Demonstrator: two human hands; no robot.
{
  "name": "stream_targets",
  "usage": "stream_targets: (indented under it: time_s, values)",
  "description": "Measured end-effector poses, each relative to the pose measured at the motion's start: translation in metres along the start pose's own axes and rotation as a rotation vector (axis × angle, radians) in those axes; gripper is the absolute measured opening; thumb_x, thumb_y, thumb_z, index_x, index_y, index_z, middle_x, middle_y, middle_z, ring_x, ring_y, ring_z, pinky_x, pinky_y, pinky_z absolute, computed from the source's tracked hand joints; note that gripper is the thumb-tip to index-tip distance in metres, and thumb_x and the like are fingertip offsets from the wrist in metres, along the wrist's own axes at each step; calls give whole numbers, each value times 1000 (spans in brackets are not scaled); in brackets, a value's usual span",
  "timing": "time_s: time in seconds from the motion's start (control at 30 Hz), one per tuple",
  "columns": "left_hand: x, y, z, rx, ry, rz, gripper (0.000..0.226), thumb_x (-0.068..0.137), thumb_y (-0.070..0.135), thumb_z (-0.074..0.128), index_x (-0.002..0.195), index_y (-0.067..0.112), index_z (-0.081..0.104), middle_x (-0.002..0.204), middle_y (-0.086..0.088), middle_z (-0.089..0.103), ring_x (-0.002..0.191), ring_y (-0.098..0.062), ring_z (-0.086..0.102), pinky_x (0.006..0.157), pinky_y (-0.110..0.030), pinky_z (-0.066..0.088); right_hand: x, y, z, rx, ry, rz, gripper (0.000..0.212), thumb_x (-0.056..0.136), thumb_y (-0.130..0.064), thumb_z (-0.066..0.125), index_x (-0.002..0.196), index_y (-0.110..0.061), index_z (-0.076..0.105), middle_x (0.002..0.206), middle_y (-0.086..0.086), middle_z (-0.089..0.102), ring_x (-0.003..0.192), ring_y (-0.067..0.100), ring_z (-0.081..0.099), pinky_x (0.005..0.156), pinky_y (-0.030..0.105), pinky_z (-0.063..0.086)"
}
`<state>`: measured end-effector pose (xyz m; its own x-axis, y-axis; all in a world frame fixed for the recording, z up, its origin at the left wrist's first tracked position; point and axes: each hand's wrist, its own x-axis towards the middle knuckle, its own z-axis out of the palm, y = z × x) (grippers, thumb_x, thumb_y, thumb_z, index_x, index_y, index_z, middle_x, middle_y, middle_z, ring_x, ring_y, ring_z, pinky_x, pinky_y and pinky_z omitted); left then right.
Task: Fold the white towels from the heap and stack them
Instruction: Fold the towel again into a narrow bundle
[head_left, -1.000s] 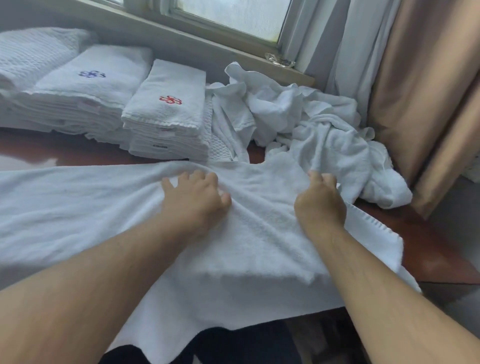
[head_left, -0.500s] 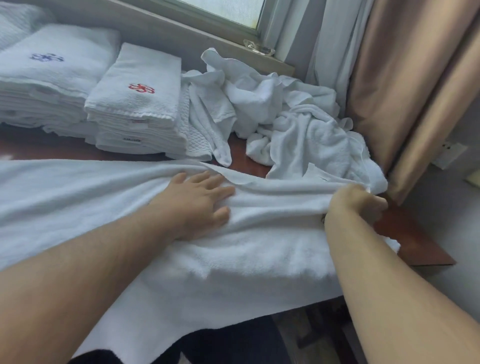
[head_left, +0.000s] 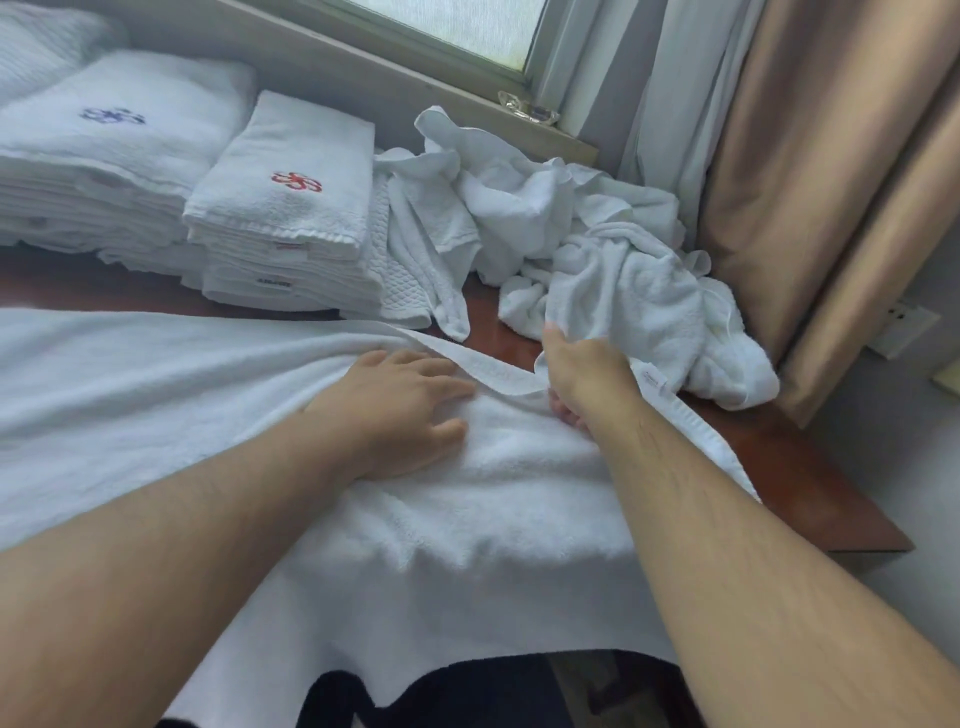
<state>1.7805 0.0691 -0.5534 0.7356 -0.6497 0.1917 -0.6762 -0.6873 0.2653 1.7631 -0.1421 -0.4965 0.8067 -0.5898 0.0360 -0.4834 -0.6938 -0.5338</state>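
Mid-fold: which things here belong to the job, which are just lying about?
Job: spread towel, left hand pressing it, right hand gripping its edge, heap, red-emblem stack, blue-emblem stack.
Lying about: curtain, wall socket, clear object on sill.

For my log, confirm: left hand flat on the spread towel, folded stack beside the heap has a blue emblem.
Not blue: the head view shows a red emblem on that folded stack beside the heap. Left hand flat on the spread towel stands.
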Motion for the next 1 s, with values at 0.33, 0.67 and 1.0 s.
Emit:
stream_targets:
  time_s: [0.33, 0.67, 1.0]
  values:
    - [3, -5, 2, -70, 43, -4, 51, 85, 51, 40, 133, 43, 55, 151, 21, 44, 141, -8, 34, 117, -36, 23, 24, -32, 2, -522, -284, -2, 20, 99, -7, 40, 89, -3, 57, 88, 12, 55, 98, 30, 60, 84, 35, 50]
    - [12, -3, -8, 68, -47, 41, 55, 80, 50, 29, 131, 37, 45, 145, 14, 49, 137, -11, 39, 117, -39, 23, 31, -12, -5, -450, -227, 67, 15, 98, -5, 40, 106, -3, 52, 129, 21, 60, 94, 33, 60, 87, 37, 53]
    - [-3, 4, -14, 244, 420, 264, 37, 92, 45, 44, 112, 17, 61, 112, -2, 58, 101, -28, 54, 83, -42, 42, 19, 87, -26, 913, 308, -302, 56, 83, -15, 54, 114, -61, 53, 100, -18, 69, 89, 9, 70, 76, 32, 62]
